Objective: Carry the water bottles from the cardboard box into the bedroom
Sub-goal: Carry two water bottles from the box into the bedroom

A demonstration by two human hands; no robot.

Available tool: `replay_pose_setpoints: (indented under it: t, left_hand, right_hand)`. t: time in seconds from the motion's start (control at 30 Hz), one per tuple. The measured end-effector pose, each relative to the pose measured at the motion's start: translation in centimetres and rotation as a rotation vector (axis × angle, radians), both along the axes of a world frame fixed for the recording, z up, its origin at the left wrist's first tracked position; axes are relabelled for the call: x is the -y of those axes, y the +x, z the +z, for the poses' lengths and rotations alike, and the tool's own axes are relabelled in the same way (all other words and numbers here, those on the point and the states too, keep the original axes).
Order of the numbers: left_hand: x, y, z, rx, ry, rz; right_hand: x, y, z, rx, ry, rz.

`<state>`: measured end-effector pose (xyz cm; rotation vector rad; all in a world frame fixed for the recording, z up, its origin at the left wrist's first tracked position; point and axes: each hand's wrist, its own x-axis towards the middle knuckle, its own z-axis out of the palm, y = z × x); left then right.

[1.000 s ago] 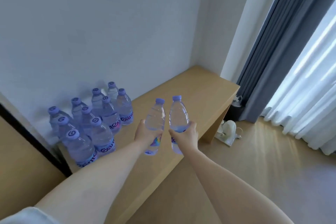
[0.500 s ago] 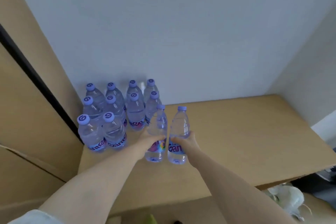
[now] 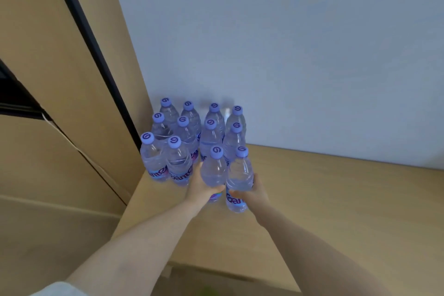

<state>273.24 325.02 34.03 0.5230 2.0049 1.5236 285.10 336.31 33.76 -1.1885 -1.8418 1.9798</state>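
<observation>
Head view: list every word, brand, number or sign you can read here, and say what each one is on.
"Gan": partial brand lettering on the label of the bottle in the right hand; the rest is cut off.
"ante": partial lettering on the label of the front standing bottle.
Swirl logo, no words: on the purple caps.
Other labels: hidden or too blurred to read.
No numbers or signs elsewhere.

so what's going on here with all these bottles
A person is adding water bottles to a group on a wooden desk. The left hand grips one bottle and the right hand grips another, both upright and side by side at the front of the group. Ten more bottles stand behind them in rows, in the corner by the wall.
</observation>
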Motion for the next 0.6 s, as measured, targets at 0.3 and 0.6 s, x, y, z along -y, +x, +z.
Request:
replay_pose_setpoints:
  t: [0.3, 0.6]
  left_hand:
    - [0.5, 0.9, -1.3, -0.013, 0.003, 0.191]
    - [-1.4, 1.6, -1.2, -0.017, -0.077, 0.406]
  right_hand:
    - [-0.2, -1.0, -0.4, 0.132, 0.093, 0.094]
    - [-1.2, -1.4, -1.2, -0.071, 0.092, 0.112]
